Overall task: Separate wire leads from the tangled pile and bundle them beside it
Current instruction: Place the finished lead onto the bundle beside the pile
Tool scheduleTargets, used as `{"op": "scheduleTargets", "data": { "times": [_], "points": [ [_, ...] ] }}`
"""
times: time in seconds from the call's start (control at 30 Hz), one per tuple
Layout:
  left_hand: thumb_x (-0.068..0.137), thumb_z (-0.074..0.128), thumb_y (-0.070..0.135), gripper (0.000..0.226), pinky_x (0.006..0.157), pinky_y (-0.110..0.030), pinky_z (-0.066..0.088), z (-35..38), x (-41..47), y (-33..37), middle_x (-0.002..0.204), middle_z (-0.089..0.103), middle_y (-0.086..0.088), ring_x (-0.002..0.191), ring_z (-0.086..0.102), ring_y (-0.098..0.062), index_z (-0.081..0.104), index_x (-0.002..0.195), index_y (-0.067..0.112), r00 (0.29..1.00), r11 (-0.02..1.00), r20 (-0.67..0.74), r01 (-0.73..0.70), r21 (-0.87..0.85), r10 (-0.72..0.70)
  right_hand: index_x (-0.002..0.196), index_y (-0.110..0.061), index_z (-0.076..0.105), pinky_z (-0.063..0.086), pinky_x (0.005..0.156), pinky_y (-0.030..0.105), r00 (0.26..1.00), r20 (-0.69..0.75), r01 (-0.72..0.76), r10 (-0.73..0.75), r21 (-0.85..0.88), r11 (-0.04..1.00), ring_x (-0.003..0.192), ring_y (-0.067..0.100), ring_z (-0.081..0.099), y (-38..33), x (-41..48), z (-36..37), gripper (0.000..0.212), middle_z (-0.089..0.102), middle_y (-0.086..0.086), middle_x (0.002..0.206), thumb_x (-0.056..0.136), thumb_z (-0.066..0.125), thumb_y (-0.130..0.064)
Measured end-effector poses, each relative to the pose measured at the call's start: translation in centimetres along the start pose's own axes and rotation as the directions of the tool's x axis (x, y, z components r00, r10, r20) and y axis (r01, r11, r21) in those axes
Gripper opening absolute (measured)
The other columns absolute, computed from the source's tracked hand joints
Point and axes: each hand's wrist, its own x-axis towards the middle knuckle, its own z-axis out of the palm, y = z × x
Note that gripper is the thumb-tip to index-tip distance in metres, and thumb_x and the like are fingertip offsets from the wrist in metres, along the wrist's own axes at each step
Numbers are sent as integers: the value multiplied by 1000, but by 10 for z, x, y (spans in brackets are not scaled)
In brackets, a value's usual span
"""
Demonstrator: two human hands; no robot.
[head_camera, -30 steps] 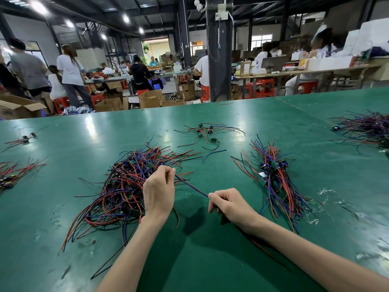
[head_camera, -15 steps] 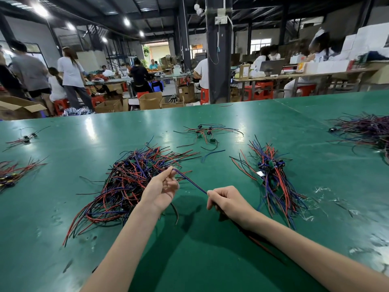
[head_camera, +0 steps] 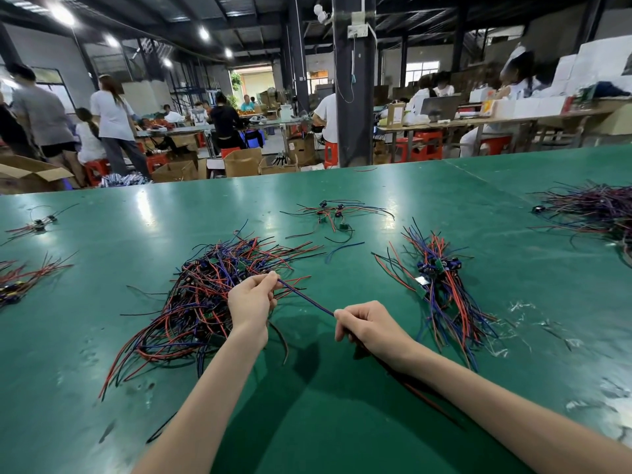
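Note:
A tangled pile (head_camera: pixel 205 289) of red, blue and black wire leads lies on the green table (head_camera: pixel 342 422), left of centre. My left hand (head_camera: pixel 251 301) hovers over the pile's right edge and pinches one end of a taut blue-and-red lead (head_camera: pixel 306 297). My right hand (head_camera: pixel 367 325) grips the same lead farther along; its loose end trails back under my right forearm. To the right lies a straighter bundle (head_camera: pixel 441 289) of leads with small black parts at its middle.
A small loose cluster of leads (head_camera: pixel 333 213) lies behind the pile. More wire heaps sit at the far right (head_camera: pixel 595 208) and the left edge (head_camera: pixel 20 278). Bits of clear plastic (head_camera: pixel 533 319) litter the right side. People work at benches beyond the table.
My left hand has turned and risen slightly while keeping its pinch on the lead; the lead stays stretched between both hands. My right hand has barely moved.

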Motion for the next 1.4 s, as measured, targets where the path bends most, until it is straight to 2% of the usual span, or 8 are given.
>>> {"op": "scheduleTargets", "data": {
  "times": [0.17,0.43,0.63,0.8,0.9,1.03,1.2,1.4],
  "points": [
    [88,65,14,17,58,-32,39,1,-1,-6,65,63,-5,52,42,-14,67,71,12,988,975,-26,-147,164,153,50,-19,64,38,48,24,1000,-4,14,-14,-14,1000,43,5,39,0,-1,1,45,43,-6,48,93,52,-23],
    [89,63,16,15,52,-23,41,3,2,-9,62,64,3,46,44,-7,68,76,11,990,988,13,-138,68,137,51,-14,66,26,38,16,997,54,-67,57,215,974,36,6,33,-7,1,-6,44,45,-4,45,92,54,-23],
    [90,64,18,19,52,-24,41,0,4,-7,59,61,4,46,43,-6,67,73,11,993,994,-43,-113,3,113,80,-12,71,28,49,21,933,346,-220,101,325,920,50,8,37,-9,4,-16,27,48,-4,59,71,51,-27],
    [92,62,22,15,53,-22,43,1,3,-7,73,67,0,52,46,-8,64,93,7,999,994,-32,-44,-105,41,95,-2,69,37,57,24,933,353,-220,61,431,875,56,13,44,-6,5,-17,17,49,2,65,81,62,-9],
    [93,60,22,20,52,-21,44,4,4,-6,87,69,-7,54,48,-8,54,106,9,999,987,24,25,-159,-21,98,-2,68,47,58,21,959,272,-208,84,467,860,58,10,54,-6,7,-20,15,57,3,69,88,57,-3],
    [92,57,7,3,43,-17,40,13,-8,-6,81,66,-9,48,44,-6,56,90,9,986,997,159,60,-39,-53,95,-2,66,52,57,19,984,146,-166,106,495,853,56,9,58,-4,10,-23,12,61,1,68,84,63,-1],
    [91,60,12,12,34,-14,28,27,-36,-13,65,63,1,38,40,-2,61,78,9,812,966,555,37,255,-178,91,-5,68,46,57,16,994,30,-108,106,444,889,56,5,57,-3,11,-23,13,65,0,73,78,68,-8],
    [92,57,14,12,31,-12,19,34,-53,-14,65,62,3,39,40,-1,63,83,8,749,961,638,-7,276,-178,89,-12,69,36,56,16,995,-5,-92,102,391,916,59,2,53,-5,11,-24,18,62,2,79,75,69,-23]
  ]
}}
